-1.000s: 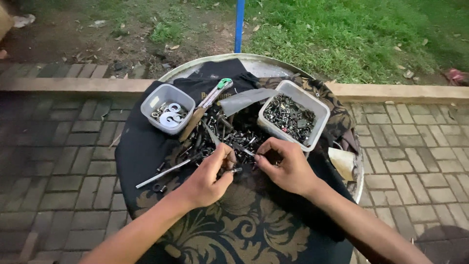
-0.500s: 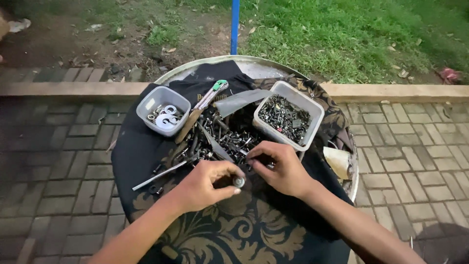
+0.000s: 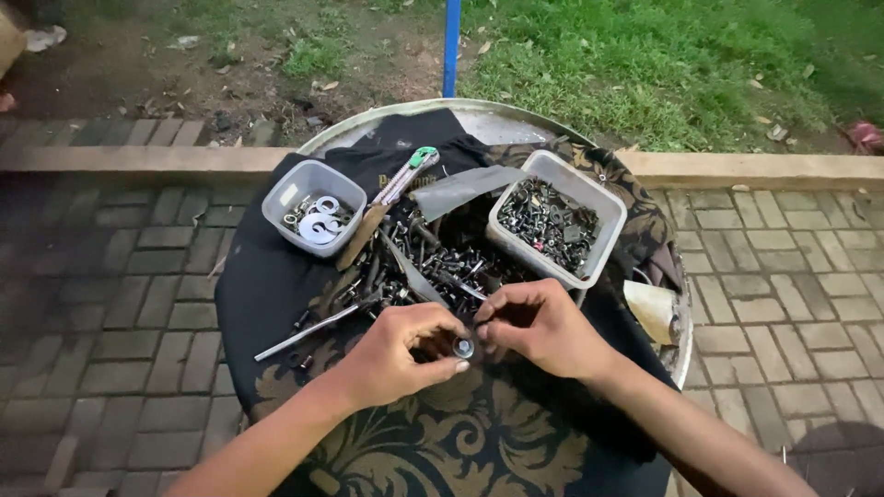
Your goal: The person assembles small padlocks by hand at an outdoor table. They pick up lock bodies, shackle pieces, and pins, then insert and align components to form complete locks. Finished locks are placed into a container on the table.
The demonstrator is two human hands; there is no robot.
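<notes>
Since the earlier frame both hands had come back from the dark pile of hardware (image 3: 433, 267) toward me, and my left hand (image 3: 396, 354) was curled almost closed with a small round metal washer (image 3: 463, 348) pinched at its fingertips, while my right hand (image 3: 543, 327) met it with bent fingers touching the same piece. I judged the washer could slip from such a light pinch and get lost on the patterned black-and-gold cloth (image 3: 442, 442) or roll off the round table (image 3: 479, 115). No readable label was near; a small grey tub of washers (image 3: 313, 207) stood at the back left, and a bigger pale tub of bolts (image 3: 557, 221) at the back right.
</notes>
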